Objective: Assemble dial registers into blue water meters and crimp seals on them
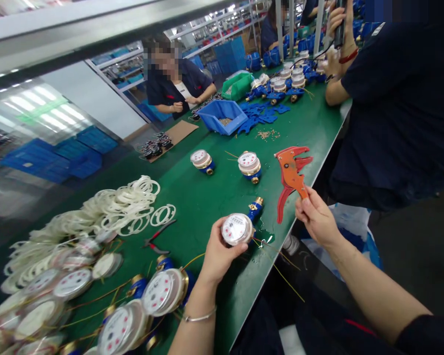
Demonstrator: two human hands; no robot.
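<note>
Clock directions were taken from the held water meter [237, 228], with 12 o'clock toward the top of the view. The left hand [222, 251] gripped this meter by its round, white-faced head, near the front edge of the green desk [203, 199]. The brass threaded end [259, 200] pointed toward 1 o'clock, and thin wires [289, 282] extended toward 4 o'clock past the desk edge. A wet patch [268, 238] lay just beside the meter at 3 o'clock.

The right hand [315, 216] was closed around the orange handle of a wire stripper [289, 170], located at 2 o'clock; its red lever stood apart from the handle.

Two upright meters stood on the desk: one [203, 160] at 11 o'clock, one [249, 165] near 12 o'clock. Pliers [154, 244] with red on the handles lay at 9 o'clock, beside piled white rings [114, 204]. Further meters [163, 293] were grouped at 8 o'clock. A blue bin [216, 116] was positioned near 12 o'clock, with small brass-coloured parts [267, 134] scattered at 1 o'clock.
</note>
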